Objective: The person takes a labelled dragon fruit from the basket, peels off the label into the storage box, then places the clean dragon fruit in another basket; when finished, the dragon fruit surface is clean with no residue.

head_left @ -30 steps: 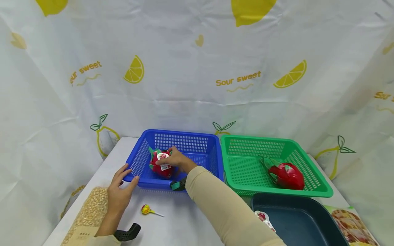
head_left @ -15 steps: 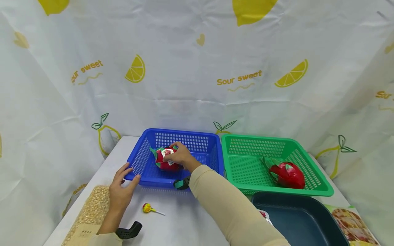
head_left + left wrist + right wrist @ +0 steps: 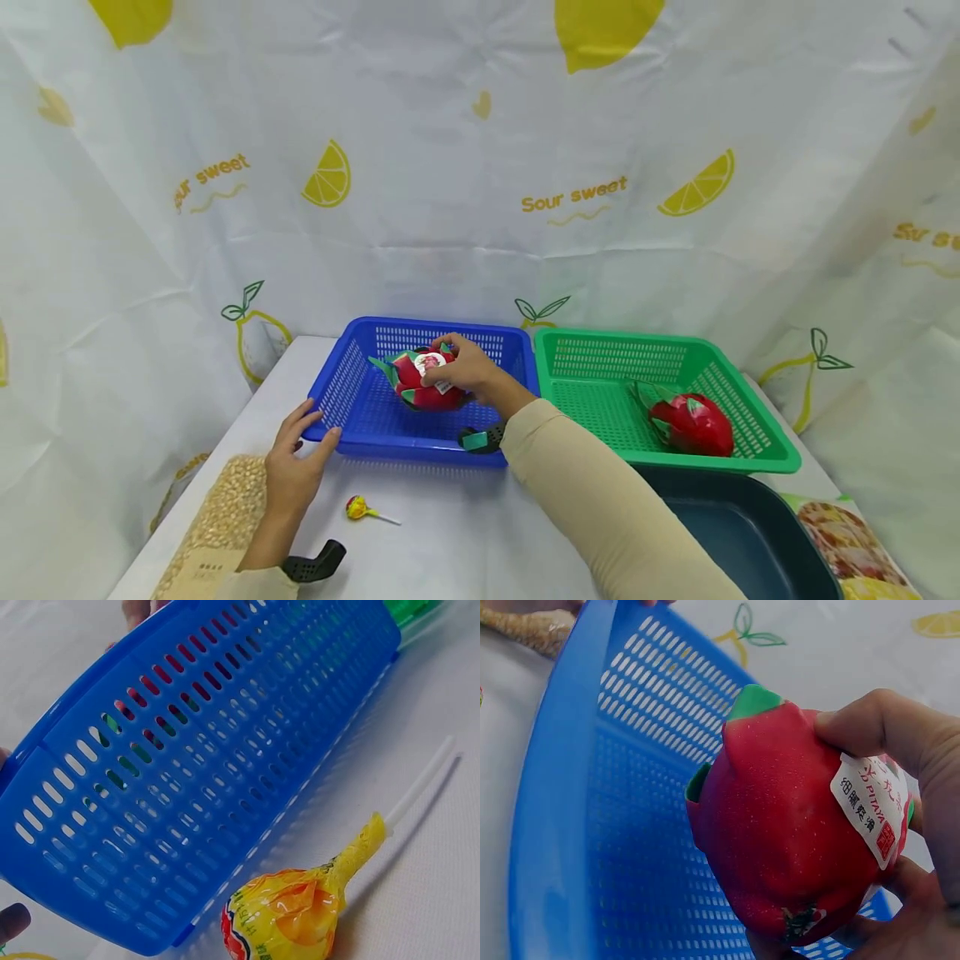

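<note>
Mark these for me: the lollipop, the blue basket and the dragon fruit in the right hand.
Lollipop (image 3: pixel 319 896), left wrist view: its wrapper.
Blue basket (image 3: pixel 390 450), head view: its near rim.
Dragon fruit (image 3: pixel 780 817), right wrist view: its red skin.

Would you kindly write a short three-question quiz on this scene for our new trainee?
1. Short answer: Which hand holds the labelled dragon fruit?

2. True or false: The lollipop lies on the white tabletop, outside the blue basket.

3. Multiple choice: What colour is the basket in which the other dragon fruit lies?
A) Blue
B) Green
C) Yellow

Key:
1. The right hand.
2. True.
3. B, the green basket.
</note>
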The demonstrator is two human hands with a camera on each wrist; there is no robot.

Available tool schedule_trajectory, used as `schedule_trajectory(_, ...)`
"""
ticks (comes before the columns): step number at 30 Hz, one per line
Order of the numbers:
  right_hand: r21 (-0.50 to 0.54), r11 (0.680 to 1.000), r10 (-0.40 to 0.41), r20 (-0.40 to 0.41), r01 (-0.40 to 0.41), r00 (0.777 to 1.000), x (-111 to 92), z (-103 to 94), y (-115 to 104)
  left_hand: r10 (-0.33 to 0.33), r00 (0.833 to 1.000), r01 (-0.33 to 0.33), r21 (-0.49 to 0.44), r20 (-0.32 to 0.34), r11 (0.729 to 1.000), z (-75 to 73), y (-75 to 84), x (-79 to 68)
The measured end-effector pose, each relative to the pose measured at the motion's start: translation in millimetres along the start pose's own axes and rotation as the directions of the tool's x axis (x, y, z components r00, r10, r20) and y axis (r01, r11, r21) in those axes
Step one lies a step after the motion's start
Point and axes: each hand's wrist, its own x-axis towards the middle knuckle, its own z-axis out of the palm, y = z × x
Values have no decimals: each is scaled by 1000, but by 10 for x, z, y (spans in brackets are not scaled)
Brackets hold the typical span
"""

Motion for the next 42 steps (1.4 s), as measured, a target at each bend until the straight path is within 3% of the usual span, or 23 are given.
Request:
schedule_trajectory(6, 55, 997, -59, 52, 56, 997, -291, -246, -23, -5, 1000, 5, -3, 8, 1000, 10, -5, -2)
schedule_trajectory(11, 34, 988, -150, 99, 147, 984, -596, -440, -4, -11, 1000, 11, 4, 11, 1000, 8, -6, 1)
schedule_trajectory(16, 49, 967, -255, 193, 251, 948, -939, -625, 35, -4, 1000, 4, 15, 8, 1000, 4, -10, -4)
schedule_trajectory(24, 78, 944, -327, 333, 320, 884, -1368, -759, 203, 1, 1000, -1, 16, 2, 1000, -15, 0, 5)
schedule_trajectory(29, 63, 945, -321, 360, 320, 876, -1575, -767, 375, 8, 1000, -8, 13, -6, 1000, -13, -2, 9)
schedule_trajectory(36, 113, 959, -283, 399, 259, 872, -1761, -711, 620, 24, 1000, -24, 16, -11, 1000, -18, 30, 15)
schedule_trajectory(42, 132, 969, -244, 387, 208, 889, -1837, -573, 913, 7, 1000, -7, 21, -5, 1000, -14, 36, 7)
